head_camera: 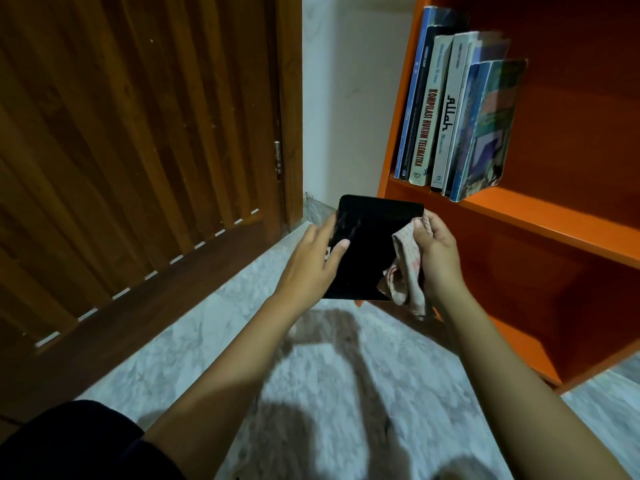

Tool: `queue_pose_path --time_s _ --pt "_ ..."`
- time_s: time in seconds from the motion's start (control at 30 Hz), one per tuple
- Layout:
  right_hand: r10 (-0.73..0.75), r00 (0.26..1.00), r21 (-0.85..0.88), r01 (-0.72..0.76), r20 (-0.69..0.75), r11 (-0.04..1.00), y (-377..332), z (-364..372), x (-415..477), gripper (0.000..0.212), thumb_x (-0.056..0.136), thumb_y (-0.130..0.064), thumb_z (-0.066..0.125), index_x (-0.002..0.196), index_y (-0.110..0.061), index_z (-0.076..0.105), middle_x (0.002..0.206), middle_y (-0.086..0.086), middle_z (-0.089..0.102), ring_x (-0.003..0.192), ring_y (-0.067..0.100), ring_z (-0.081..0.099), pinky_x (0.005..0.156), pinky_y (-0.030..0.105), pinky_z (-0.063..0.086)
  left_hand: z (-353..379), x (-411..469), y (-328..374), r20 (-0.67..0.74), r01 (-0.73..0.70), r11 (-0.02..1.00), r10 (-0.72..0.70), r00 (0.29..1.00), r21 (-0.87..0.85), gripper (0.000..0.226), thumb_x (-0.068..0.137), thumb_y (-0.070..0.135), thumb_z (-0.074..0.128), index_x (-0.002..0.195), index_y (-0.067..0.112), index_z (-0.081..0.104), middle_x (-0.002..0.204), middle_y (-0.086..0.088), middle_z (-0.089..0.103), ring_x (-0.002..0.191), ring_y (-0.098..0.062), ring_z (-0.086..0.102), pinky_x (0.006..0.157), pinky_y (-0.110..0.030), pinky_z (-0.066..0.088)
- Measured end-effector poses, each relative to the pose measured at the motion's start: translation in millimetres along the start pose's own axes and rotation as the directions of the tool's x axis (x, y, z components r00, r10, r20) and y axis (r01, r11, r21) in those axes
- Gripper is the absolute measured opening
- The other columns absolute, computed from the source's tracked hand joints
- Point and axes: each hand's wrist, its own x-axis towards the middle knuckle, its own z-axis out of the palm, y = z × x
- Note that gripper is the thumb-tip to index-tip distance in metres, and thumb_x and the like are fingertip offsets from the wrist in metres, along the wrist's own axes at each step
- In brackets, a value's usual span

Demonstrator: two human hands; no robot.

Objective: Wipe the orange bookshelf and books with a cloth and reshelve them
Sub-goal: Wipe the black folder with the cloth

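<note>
tbh with the left hand (313, 261) pinching the black book (370, 251) by its left edge, just out front of the orange bookshelf (519, 216), and the right hand (438, 251) bunched round the cloth (405, 271) at its right edge, I'd brace that thumb and drag the cloth flat across the cover.

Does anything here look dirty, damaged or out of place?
The black book shows pale smears near the thumb of the left hand, seemingly dust. On the orange bookshelf, the outermost book looks worn at its lower corner.
</note>
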Motion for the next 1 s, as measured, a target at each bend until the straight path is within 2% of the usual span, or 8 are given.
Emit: queue_pose_path --time_s 0.07,0.13,0.3,0.43,0.5,0.6,0.77,1.0 --pt "0.074 0.996 0.045 -0.073 -0.038 0.996 -7.1 -2.0 9.5 0.024 0.099 -0.01 0.042 0.094 -0.02 0.063 0.093 0.003 0.068 0.089 0.019 0.065 0.083 0.037 0.052 0.7 -2.9 6.8 0.077 -0.032 0.979 0.049 0.996 -0.199 0.056 0.101 0.031 0.036 0.149 0.035 0.006 0.144 0.025 0.03 0.123 0.016 0.033 0.1 -0.013 0.036" --pt "0.176 0.98 0.142 -0.163 -0.088 0.976 -15.4 -2.6 17.8 0.027 0.098 -0.005 0.04 0.099 -0.019 0.063 0.101 0.007 0.069 0.097 0.026 0.065 0.092 0.043 0.049 2.5 -5.9 10.8 0.121 -0.01 0.95 0.05 0.991 -0.312 0.06 0.102 0.021 0.037 0.149 0.033 0.001 0.127 0.049 0.019 0.112 0.034 0.025 0.095 0.0 0.029" --pt "0.216 0.942 0.161 -0.178 -0.256 0.971 -16.7 1.2 28.9 0.024 0.098 -0.011 0.043 0.108 -0.014 0.064 0.104 0.009 0.069 0.099 0.026 0.065 0.09 0.04 0.052 3.4 -6.0 24.1 0.146 0.053 0.853 0.028 0.989 -0.519 0.063 0.1 0.006 0.04 0.148 0.034 0.01 0.131 0.048 0.023 0.129 0.02 0.026 0.107 -0.011 0.028" --pt "-0.039 0.882 -0.016 0.036 -0.469 0.999 -17.1 11.9 22.9 0.027 0.099 -0.024 0.046 0.121 -0.017 0.061 0.113 -0.001 0.066 0.101 0.011 0.061 0.084 0.02 0.049 7.7 -5.2 31.6 0.159 0.076 0.827 0.016 0.987 -0.557 0.063 0.099 0.007 0.041 0.149 0.032 0.011 0.135 0.041 0.019 0.132 0.013 0.028 0.111 -0.019 0.029" --pt "-0.186 0.89 -0.102 0.158 -0.415 0.982 -18.8 23.3 16.6 0.027 0.098 -0.021 0.047 0.122 -0.019 0.061 0.118 -0.008 0.064 0.105 -0.001 0.058 0.087 0.01 0.046 13.2 -7.2 32.3 0.162 0.096 0.809 -0.001 0.987 -0.58 0.062 0.099 0.013 0.043 0.148 0.036 0.013 0.144 0.032 0.022 0.138 0.0 0.028 0.115 -0.033 0.029" --pt "-0.387 0.904 -0.276 0.331 -0.184 0.903 -8.0 35.9 7.7 0.034 0.099 -0.016 0.047 0.132 -0.017 0.054 0.131 -0.001 0.059 0.124 0.006 0.051 0.104 0.023 0.042 17.0 -9.1 36.4 0.154 0.098 0.789 -0.005 0.988 -0.607 0.062 0.095 0.019 0.046 0.145 0.044 0.017 0.155 0.008 0.024 0.142 -0.015 0.027 0.115 -0.046 0.028" --pt "-0.362 0.925 -0.492 0.368 0.112 0.789 14.7 31.2 1.6 0.043 0.099 -0.016 0.035 0.143 -0.013 0.039 0.148 0.0 0.038 0.134 0.001 0.028 0.109 0.006 0.018 8.2 -9.1 35.1 0.16 0.149 0.712 -0.052 0.986 -0.686 0.065 0.096 -0.003 0.041 0.148 0.027 0.017 0.138 -0.006 0.051 0.124 -0.018 0.052 0.106 -0.035 0.042" --pt "-0.377 0.925 -0.462 0.358 0.055 0.811 25.0 18.2 0.9 0.043 0.092 0.002 0.048 0.13 -0.015 0.057 0.111 0.001 0.049 0.099 0.004 0.047 0.086 0.004 0.035 1.2 -9.2 32.5 0.202 0.214 0.659 -0.096 0.975 -0.72 0.072 0.094 -0.009 0.041 0.148 0.031 0.018 0.108 0.002 0.068 0.091 -0.014 0.069 0.078 -0.023 0.054"
